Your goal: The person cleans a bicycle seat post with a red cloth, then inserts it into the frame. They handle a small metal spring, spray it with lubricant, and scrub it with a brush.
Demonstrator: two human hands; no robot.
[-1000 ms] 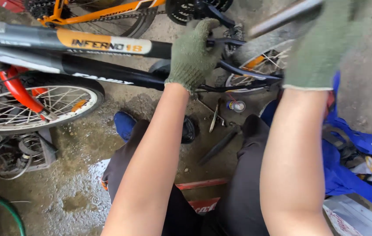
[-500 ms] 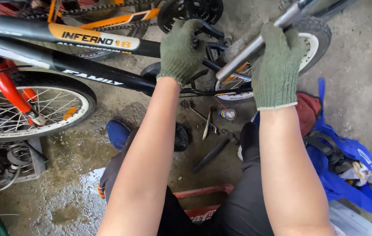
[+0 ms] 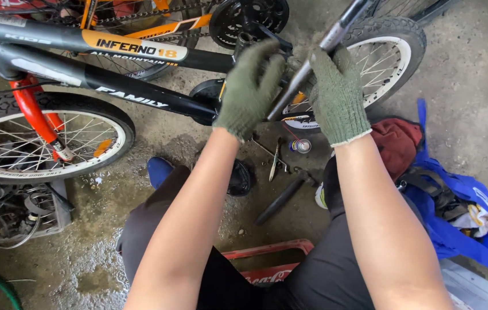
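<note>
A small bicycle with a black and orange frame (image 3: 140,97) lies on its side in front of me. Both my hands wear green knit gloves. My left hand (image 3: 249,86) is closed around the crank arm just below the black chainring (image 3: 249,17). My right hand (image 3: 338,95) grips a long grey metal bar (image 3: 335,34) that slants from the upper right down to the crank, where its lower end is hidden between my hands. The two gloves are almost touching. The rear wheel (image 3: 393,46) lies behind my right hand.
The front wheel (image 3: 37,143) with a red fork lies at left. Pliers (image 3: 275,163), a small can (image 3: 300,146) and a black-handled tool (image 3: 284,198) lie on the wet concrete. A blue bag (image 3: 467,218) and red cloth (image 3: 396,143) sit at right, and a parts crate (image 3: 20,212) at lower left.
My right hand has slid down the bar from the upper right toward the crank, ending beside my left hand. The left hand kept its hold on the crank.
</note>
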